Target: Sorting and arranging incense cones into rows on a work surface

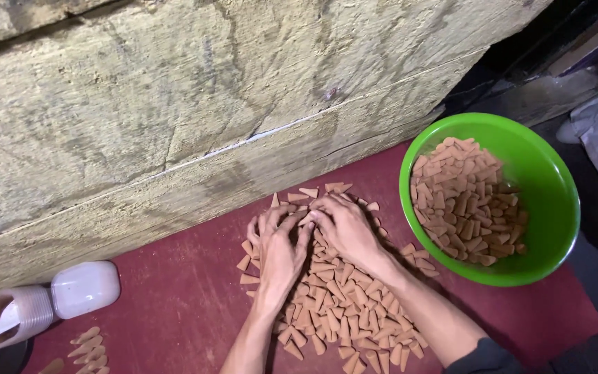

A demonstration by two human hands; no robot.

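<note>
Head view, looking down.

Item: dark red flat mat on the floor, against a rough pale stone or plaster wall on the far side.

Item: loose heap of small terracotta-brown cone-shaped pieces, spread on the mat from centre toward the near edge. Many lying on their sides, pointing every way; a few strays at the far edge by the wall.

Item: round bright green plastic bowl, right of the heap, resting partly on the mat. Holds a further batch of the same brown cones, banked toward its left wall; right half of the bowl floor bare.

Item: left hand, palm down on the far end of the heap, fingers loosely curled and touching cones. Whether any cone is actually pinched: cannot tell.

Item: right hand, palm down just beside the left, fingertips meeting it, fingers bent over the cones. Grip likewise not visible.

Item: white rounded plastic container, near left, beside a translucent ribbed cup with brownish contents and a white utensil.

Item: small tidy cluster of cones, near left edge, well apart from the heap.

Progress, judged: bowl roughly half filled, large heap on the mat unhandled; most of the sorting or gathering apparently remaining.
</note>
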